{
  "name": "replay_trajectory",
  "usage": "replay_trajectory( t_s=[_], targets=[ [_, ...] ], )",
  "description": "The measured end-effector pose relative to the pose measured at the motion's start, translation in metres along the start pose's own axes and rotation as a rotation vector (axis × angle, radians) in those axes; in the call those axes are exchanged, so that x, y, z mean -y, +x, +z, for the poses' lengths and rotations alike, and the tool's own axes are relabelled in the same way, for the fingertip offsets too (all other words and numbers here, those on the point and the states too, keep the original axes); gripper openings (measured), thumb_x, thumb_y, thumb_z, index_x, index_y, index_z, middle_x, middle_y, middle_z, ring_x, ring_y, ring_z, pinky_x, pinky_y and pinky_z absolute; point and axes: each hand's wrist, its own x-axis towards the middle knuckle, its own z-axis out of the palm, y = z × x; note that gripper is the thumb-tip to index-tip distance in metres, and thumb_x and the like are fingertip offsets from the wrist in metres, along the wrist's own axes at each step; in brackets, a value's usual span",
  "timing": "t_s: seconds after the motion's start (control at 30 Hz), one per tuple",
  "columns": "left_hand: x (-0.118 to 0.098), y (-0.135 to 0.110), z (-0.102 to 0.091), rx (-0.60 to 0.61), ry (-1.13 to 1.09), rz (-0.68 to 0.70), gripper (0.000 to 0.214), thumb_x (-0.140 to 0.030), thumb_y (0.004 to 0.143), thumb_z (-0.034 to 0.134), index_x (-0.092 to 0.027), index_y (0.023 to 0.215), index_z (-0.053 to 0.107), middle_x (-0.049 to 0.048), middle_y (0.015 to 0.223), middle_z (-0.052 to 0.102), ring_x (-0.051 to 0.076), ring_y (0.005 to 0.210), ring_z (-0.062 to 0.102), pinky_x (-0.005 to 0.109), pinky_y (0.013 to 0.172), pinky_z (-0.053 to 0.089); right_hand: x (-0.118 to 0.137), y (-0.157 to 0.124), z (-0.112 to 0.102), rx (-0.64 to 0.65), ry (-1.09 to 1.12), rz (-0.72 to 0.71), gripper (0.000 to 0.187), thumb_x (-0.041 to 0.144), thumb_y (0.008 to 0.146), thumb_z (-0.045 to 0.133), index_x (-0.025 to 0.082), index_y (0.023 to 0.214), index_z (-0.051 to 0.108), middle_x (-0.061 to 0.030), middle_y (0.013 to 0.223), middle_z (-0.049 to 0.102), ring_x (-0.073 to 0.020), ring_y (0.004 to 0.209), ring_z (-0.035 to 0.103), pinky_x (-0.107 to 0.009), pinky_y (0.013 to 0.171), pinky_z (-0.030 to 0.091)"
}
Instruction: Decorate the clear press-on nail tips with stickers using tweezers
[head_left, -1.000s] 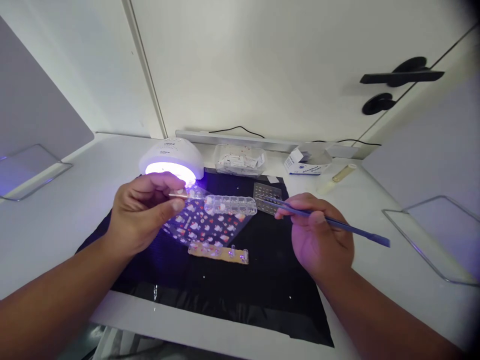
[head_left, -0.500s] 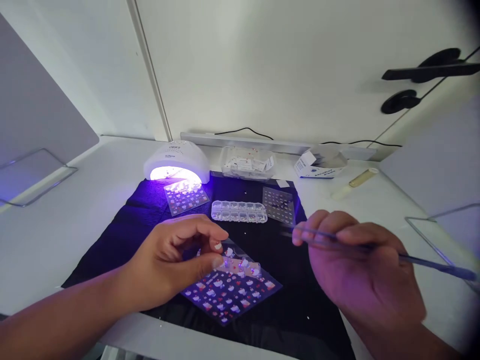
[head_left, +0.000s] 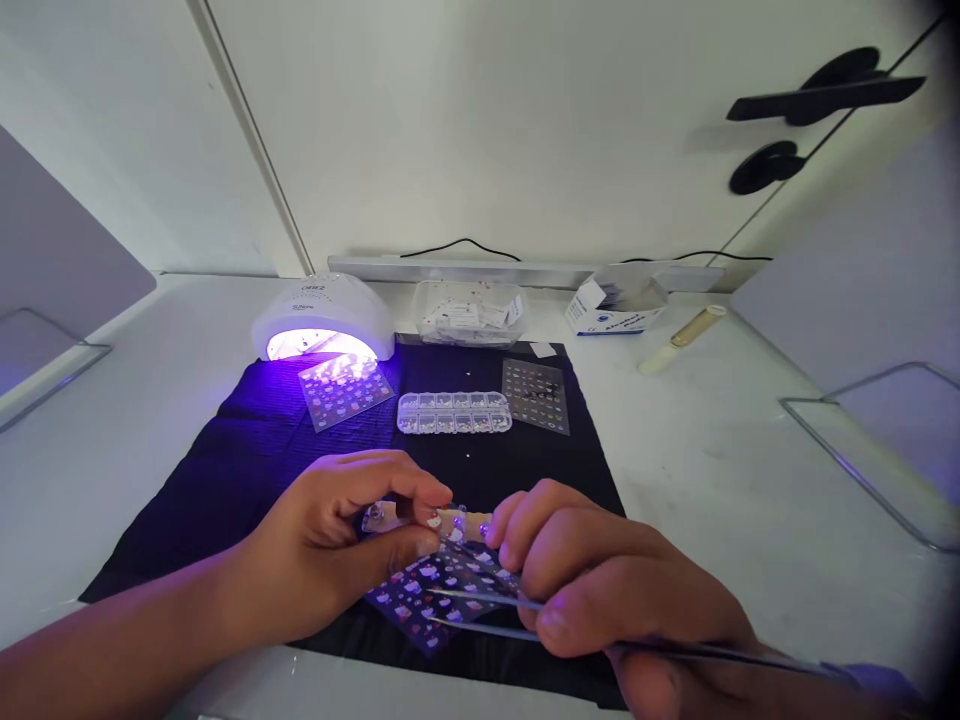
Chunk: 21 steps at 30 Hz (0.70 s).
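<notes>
My left hand (head_left: 352,540) is closed, thumb and forefinger curled towards each other. A small white-and-red piece (head_left: 434,520) shows at these fingertips; I cannot tell whether it is a held piece or a decorated nail. In my right hand (head_left: 630,580) is a pair of metal tweezers (head_left: 487,598), prongs slightly apart and pointing left. Beneath the prongs and fingers lies a clear sticker sheet (head_left: 420,605) with small white and red figures, partly hidden by both hands. Across its far part runs a pale tan strip (head_left: 474,524) with shiny bits.
A lit white nail lamp (head_left: 322,310) stands at back left over another sticker sheet (head_left: 349,395). A clear compartment case (head_left: 454,412) and a third sheet (head_left: 536,395) lie on the black cloth (head_left: 225,480). Behind are a plastic tub (head_left: 469,315), an alcohol-pad box (head_left: 611,310) and a tube (head_left: 694,328).
My right hand has moved left and down with the tweezers, from the right side to over the sticker sheet near my left hand. The left hand keeps its pose; the view has shifted slightly.
</notes>
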Motion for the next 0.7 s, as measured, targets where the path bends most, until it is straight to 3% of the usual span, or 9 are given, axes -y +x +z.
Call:
replay_trajectory(
  t_s=[0.13,0.33,0.53,0.7],
  targets=[
    [-0.002,0.001,0.0,0.052,0.031,0.056,0.017,-0.008,0.087,0.068,-0.018,0.1,0.071,0.0022,0.081,0.065,0.011,0.069,0.06,0.02,0.059,0.048,-0.002,0.004,0.002,0.009,-0.001,-0.03,0.026,0.037,0.094,0.059,0.023,0.109,0.075,-0.0072,0.079,0.066,-0.0236,0.081,0.067,-0.042,0.078,0.062],
    [0.001,-0.002,-0.001,0.079,0.026,0.025,0.019,-0.009,0.088,0.067,-0.019,0.104,0.068,0.0014,0.085,0.064,0.011,0.074,0.06,0.021,0.067,0.05,-0.011,0.002,0.001,-0.026,0.028,-0.109,0.03,0.033,0.095,0.056,0.021,0.118,0.071,-0.0101,0.087,0.07,-0.0251,0.087,0.071,-0.044,0.08,0.063],
    [0.0,-0.005,0.001,0.043,0.031,-0.081,0.02,-0.013,0.086,0.07,-0.02,0.105,0.069,0.0005,0.086,0.064,0.01,0.072,0.06,0.019,0.062,0.049,-0.011,-0.003,0.003,-0.033,0.008,-0.073,0.029,0.034,0.094,0.058,0.023,0.118,0.072,-0.0098,0.088,0.071,-0.0264,0.087,0.071,-0.045,0.079,0.063],
    [-0.003,-0.005,-0.002,0.111,0.073,-0.087,0.015,-0.014,0.089,0.066,-0.02,0.102,0.069,0.0005,0.089,0.064,0.011,0.075,0.062,0.02,0.066,0.05,-0.008,-0.004,0.008,-0.089,0.008,-0.042,0.028,0.035,0.094,0.058,0.023,0.115,0.073,-0.0092,0.088,0.069,-0.0258,0.086,0.071,-0.044,0.078,0.063]
  ],
)
